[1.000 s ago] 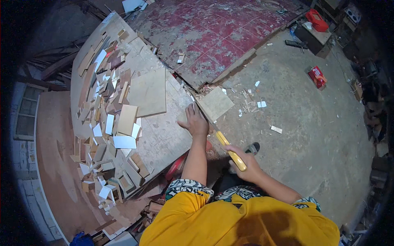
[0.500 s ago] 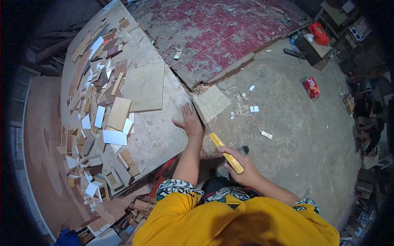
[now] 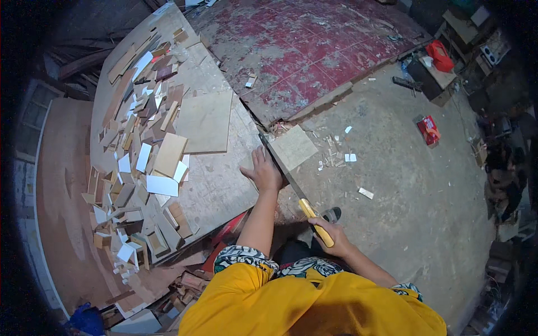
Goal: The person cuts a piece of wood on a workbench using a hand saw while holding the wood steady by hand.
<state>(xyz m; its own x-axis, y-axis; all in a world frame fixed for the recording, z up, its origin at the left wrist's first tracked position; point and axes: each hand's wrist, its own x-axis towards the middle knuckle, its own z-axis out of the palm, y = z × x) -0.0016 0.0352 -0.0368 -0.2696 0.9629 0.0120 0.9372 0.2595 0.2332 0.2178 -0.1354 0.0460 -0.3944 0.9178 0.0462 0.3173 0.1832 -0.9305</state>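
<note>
A handsaw [image 3: 316, 223] with a yellow handle is gripped in my right hand [image 3: 335, 241], fingers wrapped round the handle. Its long dark blade runs away from me, up and to the left, along the right edge of the wooden worktop [image 3: 216, 176]. My left hand [image 3: 265, 173] presses down beside the blade at that edge, fingers spread and holding nothing. Just right of the blade is a pale square piece of board [image 3: 293, 147]. Whether it is joined to the wood under my left hand or lies apart, I cannot tell.
Many wood and white offcuts [image 3: 162, 186] heap the worktop's left side, next to a larger flat panel [image 3: 206, 122]. Small scraps [image 3: 365, 193] and a red packet [image 3: 428, 131] lie on the concrete floor. Beyond rises a red tiled platform [image 3: 314, 56].
My right hand has drawn the saw back toward me, so more of its blade shows. The left hand stays pressed at the worktop's edge. The whole view has shifted slightly.
</note>
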